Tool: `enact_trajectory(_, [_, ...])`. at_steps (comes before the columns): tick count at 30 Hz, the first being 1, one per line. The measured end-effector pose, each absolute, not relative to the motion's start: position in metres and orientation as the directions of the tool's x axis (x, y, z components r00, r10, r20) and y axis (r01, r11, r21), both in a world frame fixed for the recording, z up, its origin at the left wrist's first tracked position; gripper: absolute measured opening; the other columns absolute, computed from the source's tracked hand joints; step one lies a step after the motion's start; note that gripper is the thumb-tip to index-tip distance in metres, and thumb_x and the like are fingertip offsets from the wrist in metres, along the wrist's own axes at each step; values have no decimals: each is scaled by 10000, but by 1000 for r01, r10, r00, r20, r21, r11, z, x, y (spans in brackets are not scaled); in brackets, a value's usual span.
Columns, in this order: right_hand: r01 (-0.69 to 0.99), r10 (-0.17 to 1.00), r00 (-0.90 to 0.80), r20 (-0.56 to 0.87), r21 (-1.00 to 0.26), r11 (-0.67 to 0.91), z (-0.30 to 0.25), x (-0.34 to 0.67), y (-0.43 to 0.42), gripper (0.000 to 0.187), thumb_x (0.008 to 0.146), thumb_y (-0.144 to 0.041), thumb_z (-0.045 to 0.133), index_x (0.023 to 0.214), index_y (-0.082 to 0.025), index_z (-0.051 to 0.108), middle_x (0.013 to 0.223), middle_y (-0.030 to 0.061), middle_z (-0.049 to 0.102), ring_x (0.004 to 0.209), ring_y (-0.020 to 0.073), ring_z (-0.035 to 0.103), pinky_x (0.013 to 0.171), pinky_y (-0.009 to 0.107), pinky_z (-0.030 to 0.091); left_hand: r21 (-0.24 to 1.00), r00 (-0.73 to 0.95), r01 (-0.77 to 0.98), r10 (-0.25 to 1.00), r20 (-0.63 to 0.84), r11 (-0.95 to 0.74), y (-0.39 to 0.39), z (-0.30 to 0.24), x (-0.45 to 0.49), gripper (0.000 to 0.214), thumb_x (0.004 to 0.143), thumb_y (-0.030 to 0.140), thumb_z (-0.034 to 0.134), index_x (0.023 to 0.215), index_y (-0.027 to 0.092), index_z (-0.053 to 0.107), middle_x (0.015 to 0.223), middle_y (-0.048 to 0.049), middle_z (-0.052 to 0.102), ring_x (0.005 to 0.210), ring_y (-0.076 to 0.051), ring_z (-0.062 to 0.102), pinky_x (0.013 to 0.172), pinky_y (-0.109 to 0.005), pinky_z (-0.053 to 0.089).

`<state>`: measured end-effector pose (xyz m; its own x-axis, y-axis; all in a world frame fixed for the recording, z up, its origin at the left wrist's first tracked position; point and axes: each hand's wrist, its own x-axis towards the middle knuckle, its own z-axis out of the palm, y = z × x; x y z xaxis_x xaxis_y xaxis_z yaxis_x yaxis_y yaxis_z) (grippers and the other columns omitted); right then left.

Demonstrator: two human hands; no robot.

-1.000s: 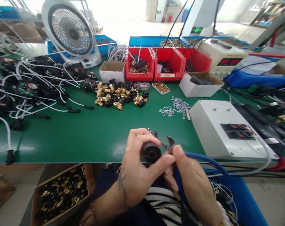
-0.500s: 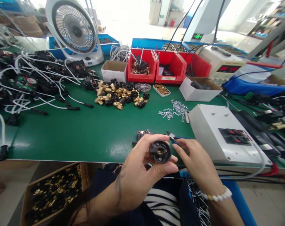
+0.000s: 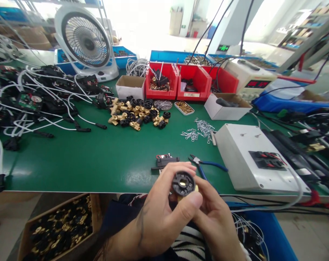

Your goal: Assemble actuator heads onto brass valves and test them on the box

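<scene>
My left hand (image 3: 164, 206) is closed around a brass fitting with a round black plastic collar (image 3: 183, 183), its open face turned up toward me. A slotted centre with a brass glint shows inside the collar. From the right, my right hand (image 3: 215, 214) closes on the same fitting, its fingertips partly hidden behind the collar and my left thumb. Just beyond my hands lie a black housing with red wires (image 3: 166, 160) and blue-handled cutting pliers (image 3: 208, 164), both on the green tabletop (image 3: 99, 159).
Brass fittings with black collars (image 3: 137, 112) are heaped mid-table. Near them lie wire clips (image 3: 199, 129) and a small tray of brass parts (image 3: 184, 107). Red bins (image 3: 161, 92) stand behind, a grey box (image 3: 251, 156) right, cabled housings (image 3: 31, 98) left. A carton of fittings (image 3: 61, 224) sits below.
My right hand has left the pliers and come in to the fitting. The collar in my left hand has moved slightly down and turned. The pliers now lie free on the table.
</scene>
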<state>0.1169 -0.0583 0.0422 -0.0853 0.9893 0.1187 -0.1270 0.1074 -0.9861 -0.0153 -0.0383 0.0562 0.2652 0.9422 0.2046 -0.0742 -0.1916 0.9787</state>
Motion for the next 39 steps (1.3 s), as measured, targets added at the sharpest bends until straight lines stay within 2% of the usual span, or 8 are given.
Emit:
enact_trajectory(4, [56,977,-95,192,-979,197,34,126,-65,449,812,-173,788,1190,-391,682,1133,-34,725,1016,148,687,931,199,534,982,137,-82,974,178,-168,-23,59,-25,271,996,238,430,801,199,614,1018,-8,684,1067,-150,615,960,-261,477])
enact_trajectory(8, [-213,995,66,77,-973,90,40,142,-61,223,893,-352,712,1113,-315,711,948,1,757,749,113,703,739,170,568,913,-141,289,930,339,-289,2,54,-44,306,1030,318,361,1044,189,638,1117,-56,664,1011,-184,640,920,-337,519])
enact_trajectory(12, [-430,980,49,-195,-889,-156,48,153,-45,343,901,-500,627,789,-180,679,742,38,702,483,81,549,517,190,508,443,128,862,950,283,-248,10,44,-37,432,959,453,515,1268,160,583,1267,-146,615,1052,-301,628,864,-435,543])
enact_trajectory(15, [-134,970,113,-217,-970,-201,41,154,-40,307,881,-504,616,889,-197,615,749,36,695,519,126,571,529,243,496,271,249,926,965,85,-263,10,36,-19,550,864,465,666,1304,153,557,1302,-167,594,1022,-307,635,802,-401,560])
enact_trajectory(20, [478,986,88,-140,-863,-165,31,155,-39,237,820,-396,679,922,-197,603,686,5,622,586,166,560,570,279,453,676,141,721,987,74,-153,20,23,-22,384,908,446,598,1145,145,581,1102,-112,653,967,-258,640,876,-402,527])
enact_trajectory(23, [209,979,-18,-205,-958,-197,36,158,-39,294,867,-456,652,955,-179,602,711,20,633,598,159,572,579,273,468,995,127,95,991,-45,33,22,24,-33,441,906,465,587,1219,162,521,1192,-99,634,1036,-229,632,888,-367,532])
enact_trajectory(27, [-182,976,-136,-169,-964,-192,41,152,-45,360,887,-484,668,1058,-171,613,738,29,669,589,144,593,597,269,480,872,219,-444,969,-118,207,17,36,-31,520,957,545,465,1310,170,536,1268,-111,625,1110,-231,610,863,-347,540])
enact_trajectory(39, [-396,932,-249,-263,-851,-346,57,131,-53,408,822,-447,773,1094,-212,580,777,10,680,568,111,596,583,222,492,938,87,52,937,337,-342,-16,52,-21,422,1025,372,400,1447,380,424,1444,25,490,1327,-179,437,1122,-302,363])
